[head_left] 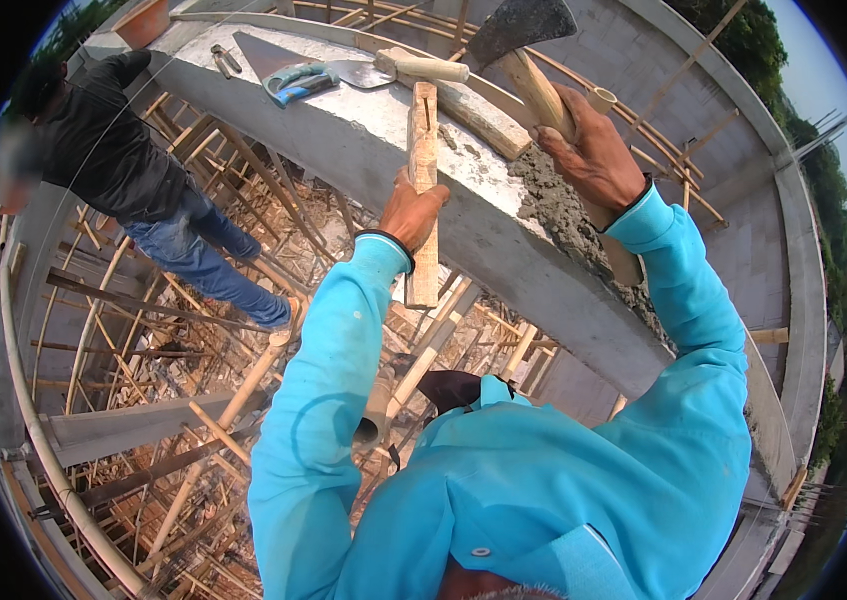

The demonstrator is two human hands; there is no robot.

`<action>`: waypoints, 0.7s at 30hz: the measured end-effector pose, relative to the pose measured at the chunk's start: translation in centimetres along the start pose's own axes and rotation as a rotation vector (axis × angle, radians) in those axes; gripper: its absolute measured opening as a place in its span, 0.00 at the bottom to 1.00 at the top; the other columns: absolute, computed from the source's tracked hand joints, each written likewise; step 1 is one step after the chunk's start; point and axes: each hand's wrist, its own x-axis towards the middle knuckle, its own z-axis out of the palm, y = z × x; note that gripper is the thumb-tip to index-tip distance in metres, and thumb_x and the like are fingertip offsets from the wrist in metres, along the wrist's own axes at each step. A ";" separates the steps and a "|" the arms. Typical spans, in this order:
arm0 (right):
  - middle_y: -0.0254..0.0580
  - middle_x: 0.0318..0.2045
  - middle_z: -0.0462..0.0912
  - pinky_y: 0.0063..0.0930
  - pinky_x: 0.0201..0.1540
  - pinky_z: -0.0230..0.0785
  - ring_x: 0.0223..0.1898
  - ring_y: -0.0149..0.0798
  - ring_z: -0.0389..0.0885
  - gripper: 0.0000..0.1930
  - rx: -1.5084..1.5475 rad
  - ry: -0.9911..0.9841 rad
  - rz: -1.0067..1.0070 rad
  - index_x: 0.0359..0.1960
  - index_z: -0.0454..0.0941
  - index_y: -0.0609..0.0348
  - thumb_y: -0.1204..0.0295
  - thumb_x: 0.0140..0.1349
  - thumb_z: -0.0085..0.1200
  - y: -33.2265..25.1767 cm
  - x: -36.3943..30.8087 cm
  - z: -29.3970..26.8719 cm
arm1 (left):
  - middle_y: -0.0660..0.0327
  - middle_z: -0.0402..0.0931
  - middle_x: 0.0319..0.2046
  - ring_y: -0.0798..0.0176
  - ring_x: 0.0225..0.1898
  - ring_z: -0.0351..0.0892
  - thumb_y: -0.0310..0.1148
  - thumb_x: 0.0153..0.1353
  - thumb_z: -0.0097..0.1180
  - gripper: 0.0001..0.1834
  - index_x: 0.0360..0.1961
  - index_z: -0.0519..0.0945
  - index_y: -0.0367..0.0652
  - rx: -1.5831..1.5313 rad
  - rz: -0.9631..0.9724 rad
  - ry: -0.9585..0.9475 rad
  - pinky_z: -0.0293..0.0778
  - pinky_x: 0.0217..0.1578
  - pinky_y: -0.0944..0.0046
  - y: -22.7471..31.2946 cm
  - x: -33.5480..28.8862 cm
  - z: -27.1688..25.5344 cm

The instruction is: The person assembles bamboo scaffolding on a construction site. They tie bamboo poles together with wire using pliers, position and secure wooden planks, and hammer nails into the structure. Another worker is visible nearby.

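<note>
My left hand [412, 212] grips a short wooden board [425, 150] and holds it upright against the side of a grey concrete beam [504, 250]. My right hand [594, 150] is closed on the wooden handle of a hatchet [519, 28], its dark blade raised above the beam. A patch of wet mortar [559, 205] lies on the beam's top just below my right hand. Both my arms wear bright blue sleeves.
A trowel with a blue handle [309, 80], a wooden-handled tool [424, 68] and pliers [226, 60] lie on the beam top. Another person in a dark shirt and jeans [144, 170] stands at the left on bamboo scaffolding [194, 400]. Far below is open drop between poles.
</note>
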 end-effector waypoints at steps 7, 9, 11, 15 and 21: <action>0.66 0.39 0.84 0.49 0.43 0.80 0.38 0.60 0.85 0.25 -0.038 0.222 -0.095 0.63 0.69 0.63 0.64 0.68 0.58 -4.7 4.5 -3.5 | 0.36 0.78 0.52 0.42 0.52 0.81 0.38 0.54 0.66 0.41 0.62 0.64 0.23 0.198 -0.033 0.037 0.76 0.54 0.54 0.3 0.6 0.6; 0.45 0.31 0.79 0.30 0.27 0.72 0.25 0.36 0.77 0.23 0.236 0.438 -0.249 0.63 0.67 0.64 0.72 0.69 0.56 -6.4 6.4 -5.4 | 0.35 0.77 0.52 0.41 0.53 0.81 0.38 0.54 0.66 0.41 0.63 0.63 0.23 0.208 -0.075 0.038 0.75 0.55 0.53 0.3 0.7 0.5; 0.35 0.28 0.77 0.21 0.19 0.68 0.19 0.25 0.73 0.23 0.362 0.531 -0.310 0.64 0.66 0.65 0.75 0.70 0.55 -7.2 7.8 -6.1 | 0.35 0.77 0.51 0.40 0.53 0.81 0.38 0.54 0.65 0.40 0.62 0.64 0.24 0.234 -0.090 0.036 0.75 0.55 0.53 0.4 0.6 0.5; 0.55 0.36 0.82 0.38 0.32 0.75 0.28 0.47 0.80 0.27 -0.002 0.261 -0.479 0.66 0.66 0.63 0.66 0.69 0.58 -5.0 8.4 -1.7 | 0.33 0.76 0.52 0.38 0.54 0.80 0.39 0.54 0.63 0.41 0.62 0.63 0.21 0.204 -0.119 0.028 0.75 0.56 0.53 0.7 0.1 0.6; 0.66 0.33 0.83 0.48 0.38 0.77 0.34 0.59 0.85 0.26 -0.224 -0.086 -0.230 0.58 0.68 0.68 0.61 0.67 0.59 0.9 6.9 5.6 | 0.35 0.76 0.52 0.40 0.53 0.80 0.37 0.53 0.63 0.41 0.64 0.63 0.24 0.184 -0.074 -0.011 0.74 0.56 0.54 1.2 -0.3 -0.9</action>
